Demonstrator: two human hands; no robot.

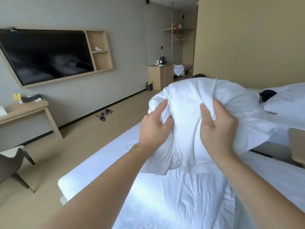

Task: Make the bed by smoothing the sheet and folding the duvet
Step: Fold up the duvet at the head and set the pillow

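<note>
A bulky white duvet (194,103) is bunched up and lifted above the bed. My left hand (154,128) grips a fold of it on the left side. My right hand (217,128) grips it on the right, thumb pressed into the cloth. Below them the white sheet (102,164) covers the mattress, smooth at the left and wrinkled near the bottom centre. The duvet's lower edge hangs just above the sheet and hides the bed's middle.
A second bed (283,119) at the right holds a person lying by a white pillow (287,103). A wooden desk (24,111) and a chair (11,164) stand at the left, slippers (104,114) lie on the floor, and a television (44,55) hangs on the wall.
</note>
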